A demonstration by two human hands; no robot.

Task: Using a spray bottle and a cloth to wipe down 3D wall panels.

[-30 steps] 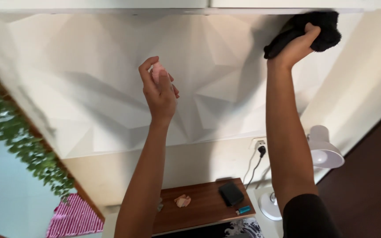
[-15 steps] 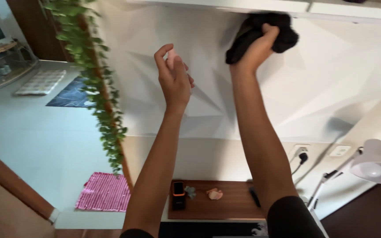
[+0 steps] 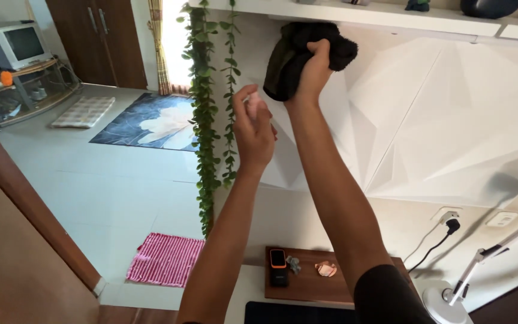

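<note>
The right hand point(image 3: 314, 65) is clenched around a bunched black cloth point(image 3: 298, 55), pressing it against the white faceted wall panel point(image 3: 445, 120), directly under the edge of the white shelf point(image 3: 391, 15). Just left of and below that grip, the left hand point(image 3: 253, 129) is raised with fingers loosely curled; whether it holds anything cannot be told. Hanging green vines point(image 3: 208, 120) trail further left.

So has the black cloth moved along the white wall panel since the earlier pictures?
Yes. The black cloth, gripped in the right hand, has slid leftward under the shelf, toward the hanging green vine.
</note>
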